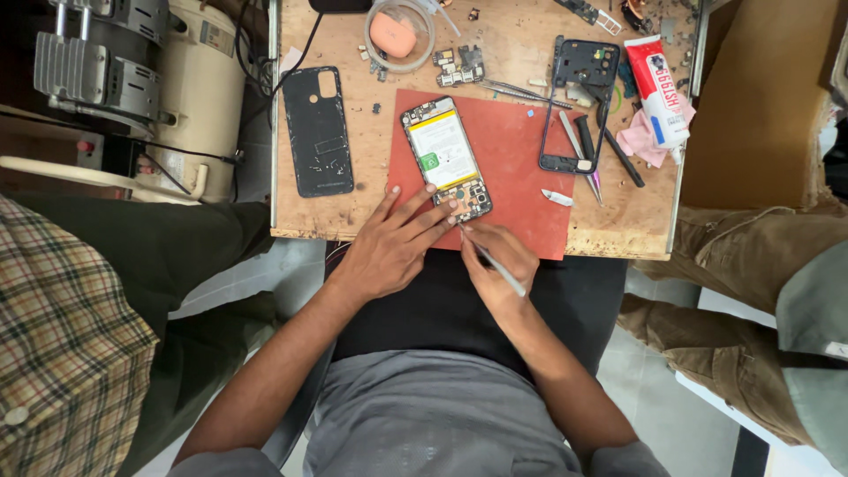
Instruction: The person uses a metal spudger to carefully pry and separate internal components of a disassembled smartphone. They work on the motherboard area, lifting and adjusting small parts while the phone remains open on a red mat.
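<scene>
Your left hand point(389, 252) lies spread and flat at the near edge of the red mat point(512, 150), its fingertips point(446, 210) pressing on the lower end of the opened phone point(446, 159); it pins the phone down and does not wrap around it. Your right hand point(499, 261) is closed around a thin silvery tool point(493, 259) (tweezers or a fine probe, too slim to tell which), and the tool's tip meets the phone's bottom corner, at about 11 o'clock from that hand.

The phone lies back-open on the mat, tilted a little, with its pale battery and a green tab showing and a small circuit board at each end. At 9 o'clock from it, off the mat on the bare wooden table point(371, 221), rests the dark back cover point(318, 132). At 3 o'clock lies the black inner frame point(579, 102), with a dark-handled tool point(609, 141) across its lower part. Further toward 2 o'clock are a white and red tube point(658, 88) and a pink cloth point(640, 141) under it. At 12 o'clock, near the far edge, a clear round dish point(399, 35) holds an orange case, and small board pieces point(459, 66) sit just beside it.
</scene>
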